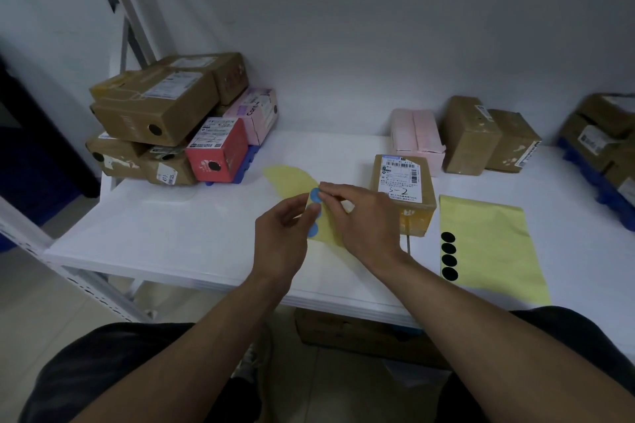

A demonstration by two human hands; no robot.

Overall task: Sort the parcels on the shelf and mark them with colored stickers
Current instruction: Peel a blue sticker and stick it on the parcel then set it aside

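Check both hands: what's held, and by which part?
The left hand grips the yellow sticker sheet at its edge beside the blue stickers; the right hand fingers pinch the top blue sticker by its rim.

Left grip [280,233] and right grip [364,220] on yellow blue-sticker sheet [288,178].

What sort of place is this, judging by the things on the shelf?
Likely a parcel sorting room: labelled parcels stacked on a white shelf, a black-sticker sheet on it, and the left hand holding a blue-sticker sheet while the right hand pinches one sticker.
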